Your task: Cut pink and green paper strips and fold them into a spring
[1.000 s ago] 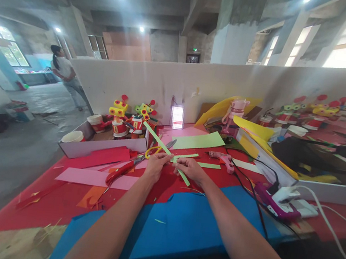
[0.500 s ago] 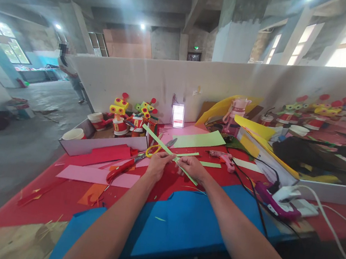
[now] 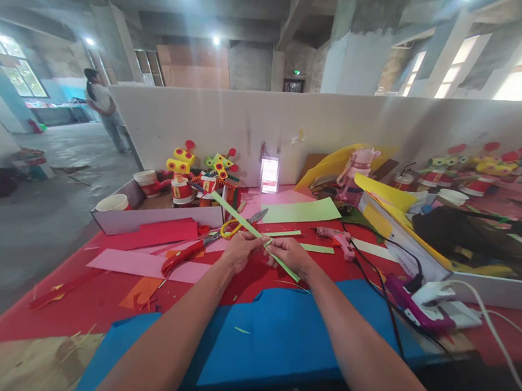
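Observation:
A narrow light-green paper strip [image 3: 234, 212] slants across the middle of the table, held in both hands. My left hand [image 3: 242, 248] is closed on it near its middle, thumb on top. Close beside, my right hand [image 3: 289, 254] pinches the same strip, whose lower end sticks out below the fingers. Just behind my left hand lie scissors with yellow handles [image 3: 230, 227]. To its left is a red-handled tool [image 3: 182, 257]. More light-green strips [image 3: 319, 249] and a wider green sheet [image 3: 305, 211] rest beyond my hands.
A pink glue gun [image 3: 339, 240] with its cord and a purple power strip [image 3: 421, 302] lie to the right. Paper-cup robot figures [image 3: 182, 181] stand in a box at back left. Blue sheet [image 3: 290, 335] covers the front edge. A person [image 3: 103, 108] stands far left.
Both hands keep hold of the strip and draw very slightly closer together. The strip's far end has shifted a little left and down.

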Tool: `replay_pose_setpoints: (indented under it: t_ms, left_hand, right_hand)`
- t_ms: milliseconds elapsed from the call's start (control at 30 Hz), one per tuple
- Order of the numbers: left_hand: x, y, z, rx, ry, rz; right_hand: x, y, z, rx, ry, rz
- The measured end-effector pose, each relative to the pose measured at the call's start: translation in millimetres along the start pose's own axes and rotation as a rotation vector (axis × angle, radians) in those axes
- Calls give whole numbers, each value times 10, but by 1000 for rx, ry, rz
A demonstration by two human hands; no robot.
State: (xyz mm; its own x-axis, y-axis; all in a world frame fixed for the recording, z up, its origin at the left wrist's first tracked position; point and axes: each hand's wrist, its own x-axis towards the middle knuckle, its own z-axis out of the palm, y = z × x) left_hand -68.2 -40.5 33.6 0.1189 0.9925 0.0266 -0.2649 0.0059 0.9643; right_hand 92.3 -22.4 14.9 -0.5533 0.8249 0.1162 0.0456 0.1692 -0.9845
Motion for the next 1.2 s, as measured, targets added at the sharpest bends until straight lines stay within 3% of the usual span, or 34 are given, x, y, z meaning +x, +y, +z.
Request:
replay_pose_setpoints:
  t_ms: [733,1200]
  left_hand:
    - [104,178,-283,-124,318,75]
    - [184,274,-755,-189,497,169]
  right_hand:
    - [-104,-123,-32,117,-133,127]
    - [-180,-241,-44,53,-231,44]
